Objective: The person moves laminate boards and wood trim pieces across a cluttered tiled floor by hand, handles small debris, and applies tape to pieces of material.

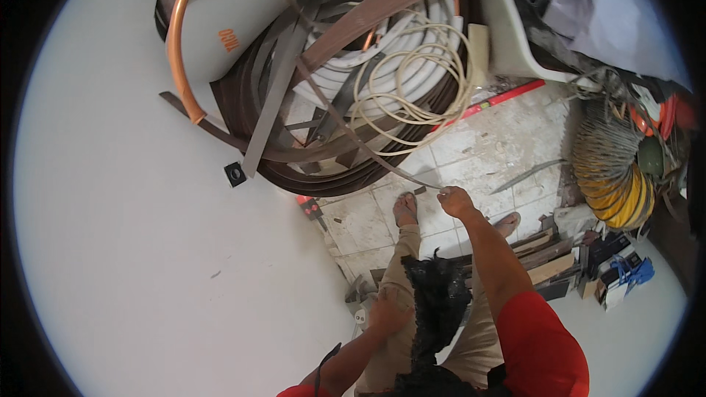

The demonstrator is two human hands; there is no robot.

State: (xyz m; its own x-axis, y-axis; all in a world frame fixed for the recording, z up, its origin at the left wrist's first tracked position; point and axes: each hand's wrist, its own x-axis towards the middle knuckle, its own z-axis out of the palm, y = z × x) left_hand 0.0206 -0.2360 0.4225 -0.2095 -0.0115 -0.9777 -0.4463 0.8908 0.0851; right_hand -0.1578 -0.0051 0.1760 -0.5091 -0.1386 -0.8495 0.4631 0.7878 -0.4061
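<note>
My right hand (457,202) is closed round the end of a narrow brown strip (346,119). From that fist the strip runs up and left, across a big coil of dark brown strips (323,184). Inside the coil lie rings of white insulated pipe (334,81) and a loosely looped cream cable (397,77). My left hand (390,314) rests on my left thigh, its fingers laid over the beige trousers, holding nothing that shows. Black ragged cloth (437,309) hangs between my legs.
A bent copper pipe (179,44) and a grey flat strip (272,103) lean out at the left. A red spirit level (507,101) lies on dusty tiles (485,147). At right are a flexible duct (614,169), a white tub (507,29) and stacked boards (544,254).
</note>
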